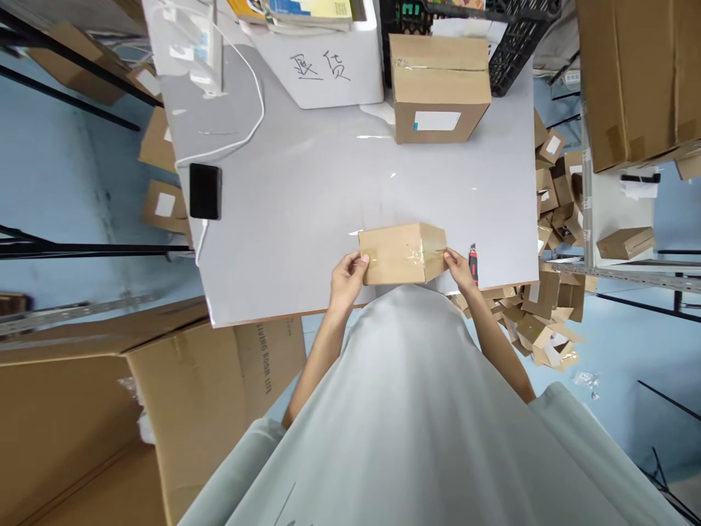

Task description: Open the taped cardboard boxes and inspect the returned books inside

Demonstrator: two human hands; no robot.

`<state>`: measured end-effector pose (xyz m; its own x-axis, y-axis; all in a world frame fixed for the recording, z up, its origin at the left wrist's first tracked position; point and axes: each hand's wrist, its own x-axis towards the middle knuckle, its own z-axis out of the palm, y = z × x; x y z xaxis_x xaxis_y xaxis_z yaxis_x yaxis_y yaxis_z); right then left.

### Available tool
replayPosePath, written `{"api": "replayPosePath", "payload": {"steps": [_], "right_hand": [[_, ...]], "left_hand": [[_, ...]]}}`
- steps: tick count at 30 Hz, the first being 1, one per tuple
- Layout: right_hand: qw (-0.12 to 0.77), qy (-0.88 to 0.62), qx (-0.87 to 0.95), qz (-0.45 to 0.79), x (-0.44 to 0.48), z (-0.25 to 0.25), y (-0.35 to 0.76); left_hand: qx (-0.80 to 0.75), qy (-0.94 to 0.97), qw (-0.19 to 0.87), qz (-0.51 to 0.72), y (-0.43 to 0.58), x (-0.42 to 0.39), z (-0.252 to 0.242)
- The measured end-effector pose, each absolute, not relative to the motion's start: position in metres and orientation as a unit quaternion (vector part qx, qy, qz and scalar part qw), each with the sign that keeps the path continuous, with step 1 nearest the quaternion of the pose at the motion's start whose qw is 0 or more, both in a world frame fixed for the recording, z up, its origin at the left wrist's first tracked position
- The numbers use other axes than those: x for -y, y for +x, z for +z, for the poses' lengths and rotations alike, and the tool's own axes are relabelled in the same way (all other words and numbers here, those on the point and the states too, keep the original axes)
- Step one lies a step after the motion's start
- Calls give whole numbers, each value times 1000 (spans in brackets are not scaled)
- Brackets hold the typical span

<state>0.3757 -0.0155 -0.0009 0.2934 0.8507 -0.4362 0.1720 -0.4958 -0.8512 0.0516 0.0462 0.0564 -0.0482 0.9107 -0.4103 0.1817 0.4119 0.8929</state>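
Note:
A small brown cardboard box (395,254), closed with clear tape, is at the near edge of the white table (307,197). My left hand (348,276) grips its left end, with the thumb on the top face and the other fingers by the side. At the opposite end, my right hand (458,267) pinches the right edge near the tape. Just right of that hand lies a red and black box cutter (473,264) on the tabletop.
A larger labelled carton (441,109) stands at the back beside a white bin (339,80) of books and a black crate (515,51). A phone (205,191) with a white cable lies at left. Opened boxes (548,336) are heaped on the floor at right; a big carton (186,409) stands lower left.

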Motion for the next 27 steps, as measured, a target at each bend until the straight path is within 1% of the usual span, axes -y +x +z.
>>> {"api": "replayPosePath", "payload": {"steps": [4, 8, 13, 16, 22, 27], "right_hand": [[358, -682, 309, 558, -9, -6, 340], [348, -640, 314, 609, -18, 9, 330], [389, -657, 303, 570, -4, 50, 348], [384, -657, 347, 548, 2, 68, 348], [386, -646, 366, 547, -2, 70, 332], [380, -644, 375, 547, -3, 68, 335]], "left_hand": [[-643, 457, 520, 329, 34, -49, 73], [-636, 457, 530, 325, 33, -44, 76], [-638, 440, 530, 346, 39, -39, 73], [-629, 438, 539, 349, 39, -41, 72], [-632, 441, 539, 340, 36, -47, 72], [-605, 461, 553, 340, 41, -47, 80]]}}
